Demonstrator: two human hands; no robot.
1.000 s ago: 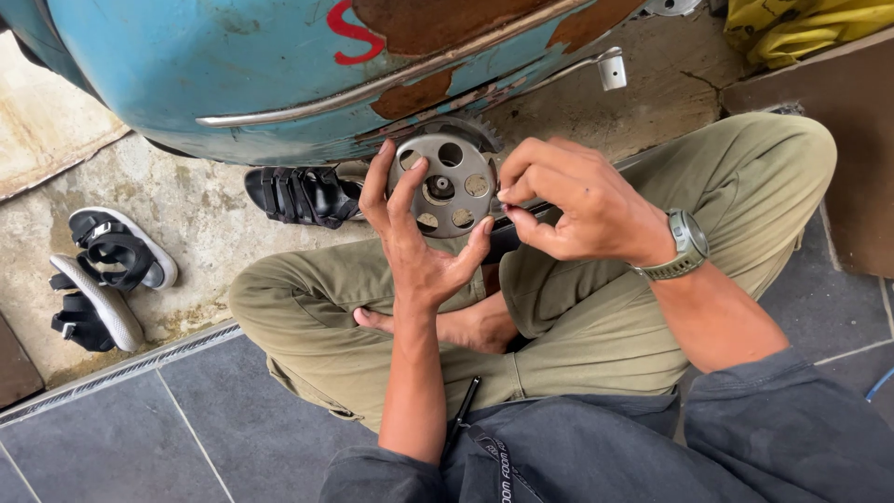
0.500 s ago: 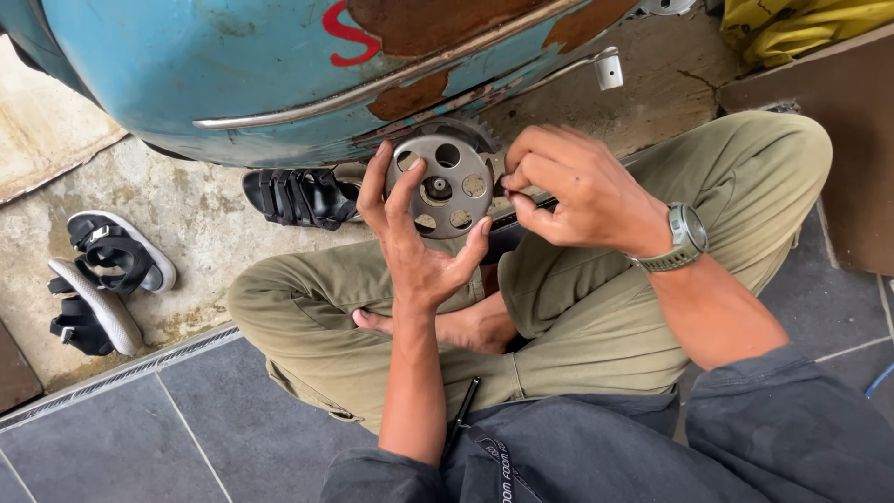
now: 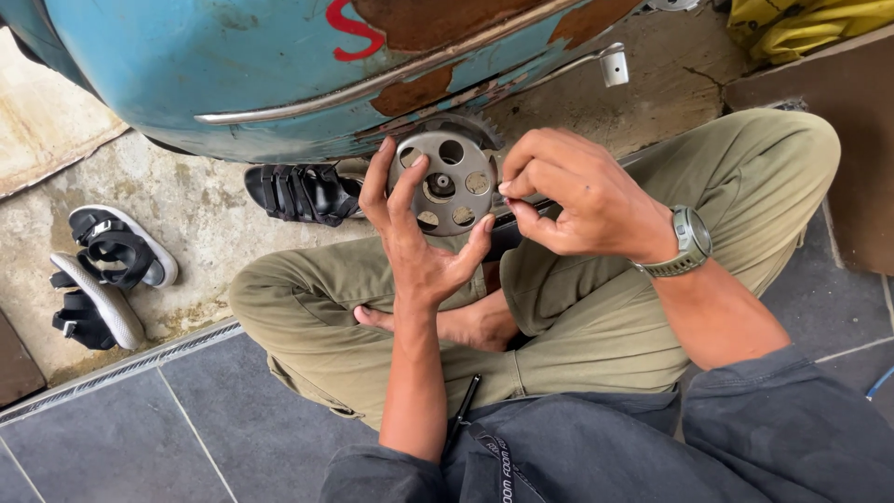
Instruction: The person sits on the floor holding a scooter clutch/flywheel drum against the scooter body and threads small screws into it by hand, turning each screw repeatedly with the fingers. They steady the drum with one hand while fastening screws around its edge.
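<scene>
Head view: left hand [image 3: 419, 251] is cradling the grey perforated metal disc [image 3: 444, 182] upright, spread fingers on its left rim and thumb under its lower right, while right hand [image 3: 577, 200] is pinching shut at the disc's right edge, above crossed legs.

The round gear [image 3: 445, 182] is dull grey metal, matt and slightly grimy. Above it, the blue panel [image 3: 233, 65] is painted metal, its paint flaked to rough brown rust. Below the gear, the trousers [image 3: 596, 317] are matt olive cloth. Left of it, the concrete floor [image 3: 200, 224] looks rough and stained.
</scene>
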